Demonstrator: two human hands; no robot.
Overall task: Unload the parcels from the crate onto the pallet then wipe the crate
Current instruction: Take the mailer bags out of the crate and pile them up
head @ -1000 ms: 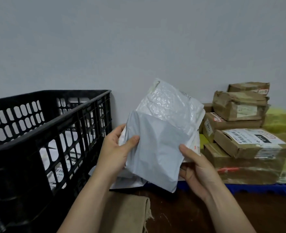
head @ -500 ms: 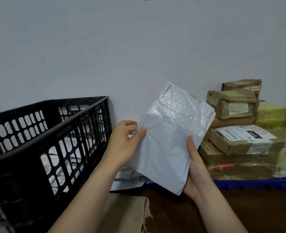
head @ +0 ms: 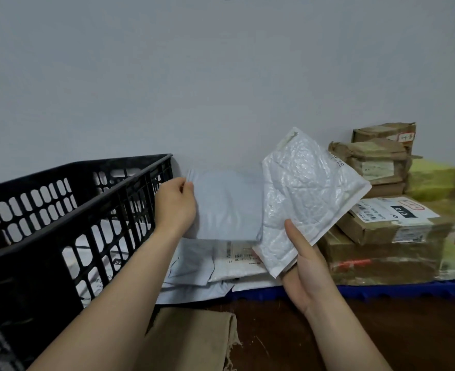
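From the head camera: two parcels are up in the air, one per hand, in the gap between crate [head: 60, 210] and boxes [head: 381, 183]. The left hand [head: 175, 207] has its fingers curled on the left edge of a grey mailer [head: 226, 207], pinching it and holding it up flat in front of the wall, just past the crate's right-hand corner. The right hand [head: 306, 269] grips a white bubble mailer [head: 309, 194] by its lower edge, thumb laid up the front, fingers tucked behind, and the mailer tilts up and right. The two mailers overlap in the middle, the bubble one in front.

Below them, flat mailers [head: 234, 263] lie heaped on the blue pallet [head: 381, 290], reaching its near edge. To the right the brown boxes are stacked against the wall, and the bubble mailer's top corner sits just in front of them. More white parcels show through the crate's slots. A beige cloth [head: 194, 341] lies on the dark surface in front, between the forearms. Above the pallet's flat heap there is open air.
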